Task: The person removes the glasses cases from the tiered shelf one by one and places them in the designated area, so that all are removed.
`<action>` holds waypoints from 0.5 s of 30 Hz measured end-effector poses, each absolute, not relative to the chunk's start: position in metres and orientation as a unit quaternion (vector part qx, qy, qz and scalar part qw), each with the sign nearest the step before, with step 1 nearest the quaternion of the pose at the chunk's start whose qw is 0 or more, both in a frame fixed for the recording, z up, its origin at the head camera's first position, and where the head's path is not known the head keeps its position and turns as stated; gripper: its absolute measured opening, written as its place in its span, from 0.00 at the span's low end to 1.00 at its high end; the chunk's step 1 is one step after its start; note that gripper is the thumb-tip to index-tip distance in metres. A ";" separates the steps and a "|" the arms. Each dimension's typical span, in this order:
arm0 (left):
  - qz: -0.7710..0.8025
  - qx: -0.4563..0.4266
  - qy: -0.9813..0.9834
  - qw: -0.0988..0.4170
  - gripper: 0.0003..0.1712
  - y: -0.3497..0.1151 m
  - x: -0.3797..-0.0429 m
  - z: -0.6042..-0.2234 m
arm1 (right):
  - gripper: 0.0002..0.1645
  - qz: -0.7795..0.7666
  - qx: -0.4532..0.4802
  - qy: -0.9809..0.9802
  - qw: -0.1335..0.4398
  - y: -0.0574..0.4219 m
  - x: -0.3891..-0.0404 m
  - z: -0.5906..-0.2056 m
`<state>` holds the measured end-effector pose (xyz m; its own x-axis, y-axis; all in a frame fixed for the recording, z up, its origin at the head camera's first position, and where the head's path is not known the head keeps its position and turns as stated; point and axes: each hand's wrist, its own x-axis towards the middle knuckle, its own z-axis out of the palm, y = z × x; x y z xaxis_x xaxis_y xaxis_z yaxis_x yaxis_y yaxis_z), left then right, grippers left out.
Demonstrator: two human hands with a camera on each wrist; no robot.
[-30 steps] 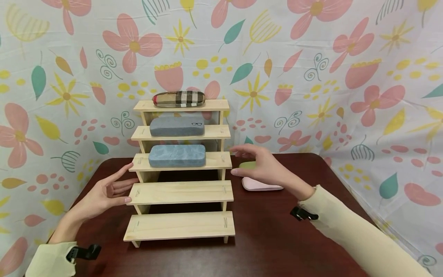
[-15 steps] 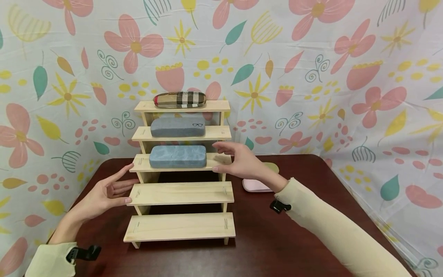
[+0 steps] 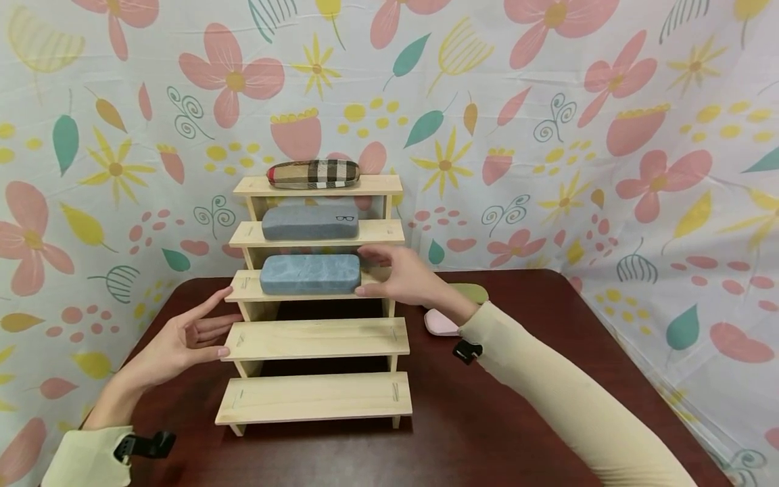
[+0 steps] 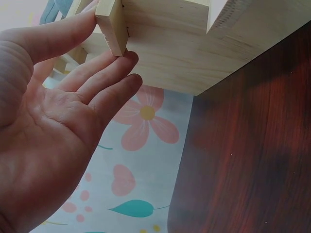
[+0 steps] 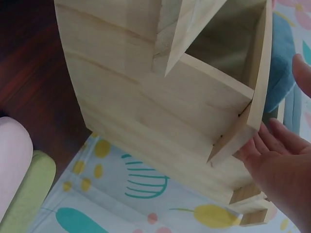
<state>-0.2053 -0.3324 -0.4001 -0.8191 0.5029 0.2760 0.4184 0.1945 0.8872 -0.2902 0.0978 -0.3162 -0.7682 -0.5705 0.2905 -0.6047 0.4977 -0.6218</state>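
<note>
"Our left hand (image 3: 173, 341)?"
"Thumb and pointer wide apart, touching the rack's left end (image 3: 234, 338) — steadying it, we think."
"Our right hand (image 3: 404, 276)?"
"Wide too — the blue case (image 3: 310, 274) is just left of its fingers. We seem to be setting it straight."
"Next?"
"Likely a soft push, missing the gray case (image 3: 298, 224) beyond."

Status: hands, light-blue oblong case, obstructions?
Left hand touching left side of pale wooden five-tier rack. Right hand at right end of light-blue oblong case, contact unclear. No obstruction visible.
</note>
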 end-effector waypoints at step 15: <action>0.561 0.295 0.772 0.041 0.58 -0.333 -0.206 -0.401 | 0.44 0.363 0.350 -0.864 0.006 0.079 -0.296 -0.318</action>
